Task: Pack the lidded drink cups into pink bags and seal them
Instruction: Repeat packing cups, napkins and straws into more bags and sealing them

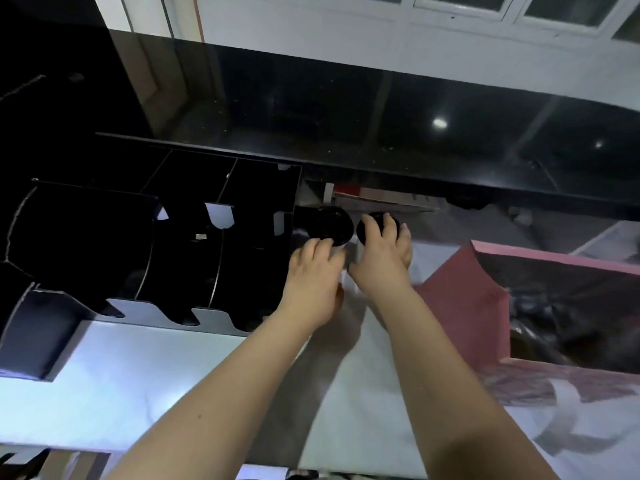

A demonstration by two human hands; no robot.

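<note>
The left hand (313, 271) grips the left cup (332, 225) and the right hand (384, 258) curls over the right cup (367, 227). Both black-lidded cups stand on the white surface (104, 393), just beside the black divided organizer (156, 237). The pink bag (464, 306) lies open to the right, with dark contents I cannot make out.

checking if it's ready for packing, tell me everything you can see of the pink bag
The pink bag sits open on the white table, right of the right hand, which does not touch it. It looks like stiff paper, with a creased side and a rim. Something dark and shiny shows inside, unclear what. A white strip lies at its near edge.
</note>
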